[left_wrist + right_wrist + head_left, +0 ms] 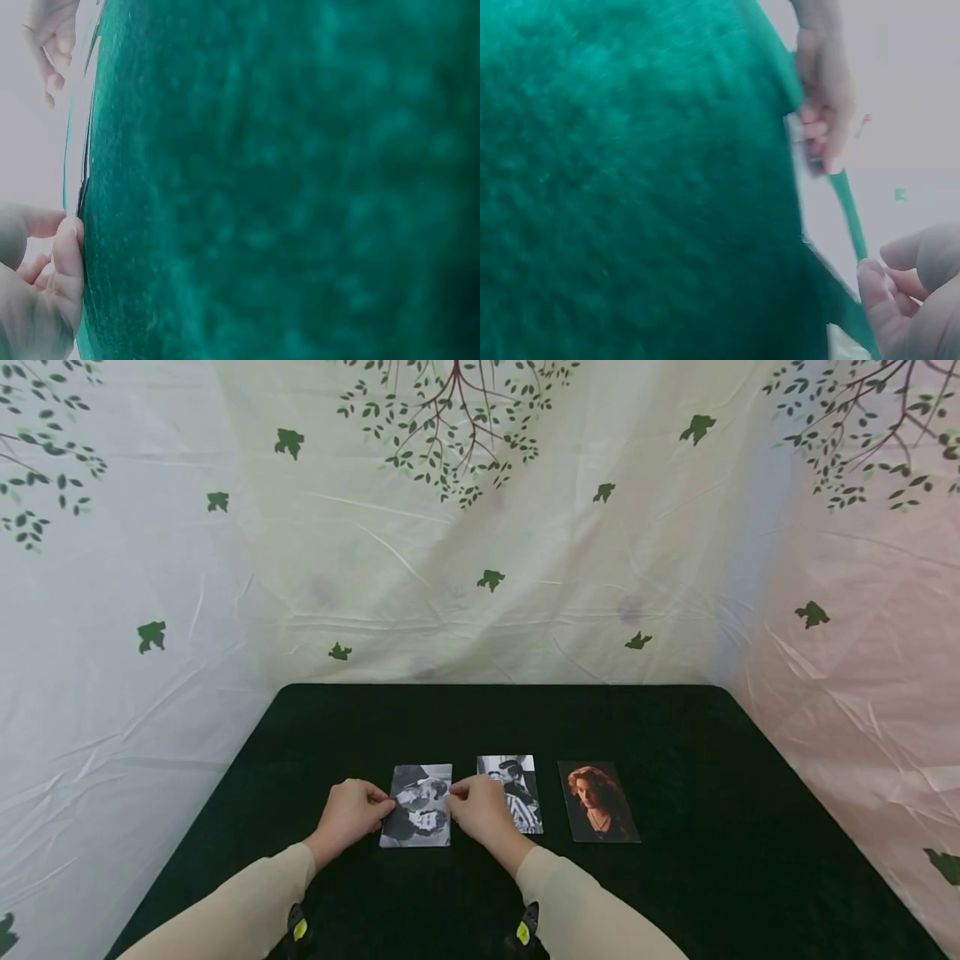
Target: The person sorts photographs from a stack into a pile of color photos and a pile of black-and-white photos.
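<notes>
A black-and-white photo card (417, 822) with its picture lying sideways is at the left of a row of photo cards. My left hand (352, 814) pinches its left edge between thumb and finger; in the left wrist view that hand (45, 292) has its fingertips closed at the card's edge. On the opposite side my right hand (483, 806) pinches the right edge, and the right wrist view has this hand (915, 292) with thumb and finger together there. My right hand partly hides a second black-and-white photo card (528, 806) behind it.
To the right lies a colour photo card (626, 827) of a person against a dark ground. All this is on a dark green cloth-covered table (720, 760). Pale fabric (420, 552) printed with leaves and branches hangs behind and on both sides.
</notes>
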A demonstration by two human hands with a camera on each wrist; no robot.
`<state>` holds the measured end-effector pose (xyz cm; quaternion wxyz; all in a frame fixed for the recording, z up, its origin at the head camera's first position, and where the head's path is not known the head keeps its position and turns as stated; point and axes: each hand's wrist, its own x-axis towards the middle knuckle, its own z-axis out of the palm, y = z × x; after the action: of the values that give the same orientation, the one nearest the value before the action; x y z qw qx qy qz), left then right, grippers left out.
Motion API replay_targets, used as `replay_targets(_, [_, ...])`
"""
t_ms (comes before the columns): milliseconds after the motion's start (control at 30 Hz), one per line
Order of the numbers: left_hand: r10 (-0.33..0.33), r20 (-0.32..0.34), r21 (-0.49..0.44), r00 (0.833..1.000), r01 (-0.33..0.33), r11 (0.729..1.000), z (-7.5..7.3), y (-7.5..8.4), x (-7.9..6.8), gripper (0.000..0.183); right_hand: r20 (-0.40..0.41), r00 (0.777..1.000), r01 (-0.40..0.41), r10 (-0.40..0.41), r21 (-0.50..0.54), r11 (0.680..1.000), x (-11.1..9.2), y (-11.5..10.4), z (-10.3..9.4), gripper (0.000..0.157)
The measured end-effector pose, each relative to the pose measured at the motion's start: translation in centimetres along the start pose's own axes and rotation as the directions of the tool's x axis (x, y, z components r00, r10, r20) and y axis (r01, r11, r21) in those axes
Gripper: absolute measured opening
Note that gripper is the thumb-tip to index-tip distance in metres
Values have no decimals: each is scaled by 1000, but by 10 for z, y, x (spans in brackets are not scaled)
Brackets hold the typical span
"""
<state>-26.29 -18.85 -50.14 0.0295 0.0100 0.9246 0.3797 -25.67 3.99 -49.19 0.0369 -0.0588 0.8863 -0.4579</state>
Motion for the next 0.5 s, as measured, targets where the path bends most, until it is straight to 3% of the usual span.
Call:
replay_targets(133, [35, -49, -19, 998, -36, 999, 1, 6, -6, 7, -10, 1000, -7, 8, 61, 998, -7, 7, -27, 22])
replay_targets(267, [78, -73, -55, 994, -82, 995, 6, 22, -15, 8, -119, 993, -27, 26, -9, 1000, -11, 26, -57, 22])
replay_targets(367, [108, -58, -100, 992, -114, 988, 16, 39, -20, 12, -194, 979, -63, 56, -32, 997, -12, 43, -74, 22])
replay_targets(500, [130, -29, -175, 991, -133, 976, 34, 60, -22, 20, -233, 966, -117, 114, 2, 993, -13, 61, -87, 26])
